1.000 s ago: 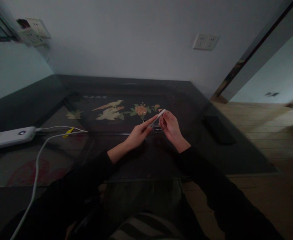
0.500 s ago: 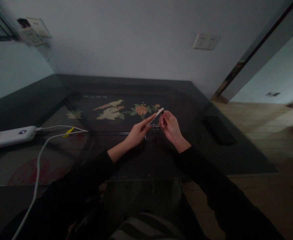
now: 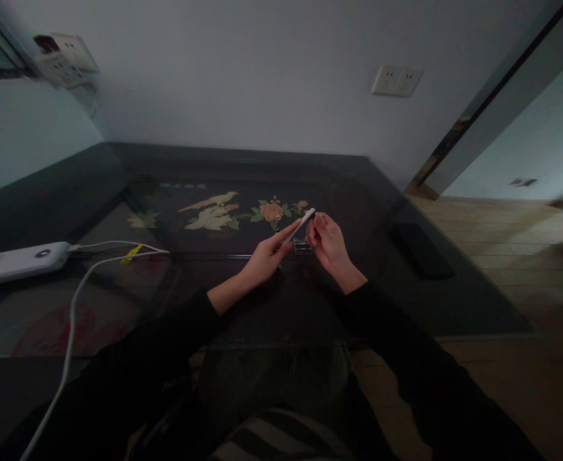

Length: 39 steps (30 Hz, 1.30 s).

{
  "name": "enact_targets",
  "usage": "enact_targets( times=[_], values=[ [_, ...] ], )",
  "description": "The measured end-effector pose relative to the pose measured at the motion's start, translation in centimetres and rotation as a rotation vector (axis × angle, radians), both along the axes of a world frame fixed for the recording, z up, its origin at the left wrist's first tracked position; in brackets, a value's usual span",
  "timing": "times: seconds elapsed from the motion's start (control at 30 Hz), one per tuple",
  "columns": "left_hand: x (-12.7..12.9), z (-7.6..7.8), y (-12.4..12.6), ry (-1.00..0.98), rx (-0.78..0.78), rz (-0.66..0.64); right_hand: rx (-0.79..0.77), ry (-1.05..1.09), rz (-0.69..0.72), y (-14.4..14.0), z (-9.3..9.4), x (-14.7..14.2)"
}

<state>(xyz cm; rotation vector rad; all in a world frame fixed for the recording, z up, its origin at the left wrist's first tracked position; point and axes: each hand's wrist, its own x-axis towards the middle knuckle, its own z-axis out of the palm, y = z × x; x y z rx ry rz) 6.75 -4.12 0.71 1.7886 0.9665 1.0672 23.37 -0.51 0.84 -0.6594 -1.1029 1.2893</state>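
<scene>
My left hand (image 3: 268, 256) pinches the lower end of a slim white stick-like object (image 3: 301, 224) that slants up to the right. The fingers of my right hand (image 3: 327, 246) meet its upper tip. Both hands hover over a dark glass-topped table (image 3: 205, 288). Just below the stick, between the two hands, sits a small clear box-like item (image 3: 302, 246); what it holds is too dim to tell. Both sleeves are black.
A white power bank (image 3: 17, 262) lies at the left with white cables (image 3: 84, 269) trailing toward me. A dark flat object (image 3: 420, 250) rests near the table's right edge. Bird and flower inlay (image 3: 214, 214) shows under the glass. Wall sockets (image 3: 396, 80) are behind.
Almost nothing has moved. My hands and the white stick shifted only slightly and keep the same grip.
</scene>
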Motion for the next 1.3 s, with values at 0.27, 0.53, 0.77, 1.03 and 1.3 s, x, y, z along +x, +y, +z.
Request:
enact_targets(
  times=[0.27, 0.53, 0.77, 1.03, 1.3],
  values=[
    [0.3, -0.1, -0.5, -0.063, -0.006, -0.089, 0.000, 0.016, 0.000, 0.1, 0.0, 0.0],
    [0.1, 0.3, -0.2, -0.005, 0.016, -0.034, 0.004, 0.027, 0.028, 0.0, 0.1, -0.1],
    [-0.3, -0.2, 0.5, 0.018, 0.042, 0.045, -0.006, 0.021, 0.056, 0.0, 0.2, 0.0],
    [-0.1, -0.3, 0.1, 0.006, 0.054, 0.067, 0.009, 0.006, 0.065, 0.1, 0.0, 0.1],
    [0.3, 0.3, -0.8, 0.034, 0.094, -0.016, 0.025, 0.037, 0.063, 0.3, 0.0, 0.2]
  ],
)
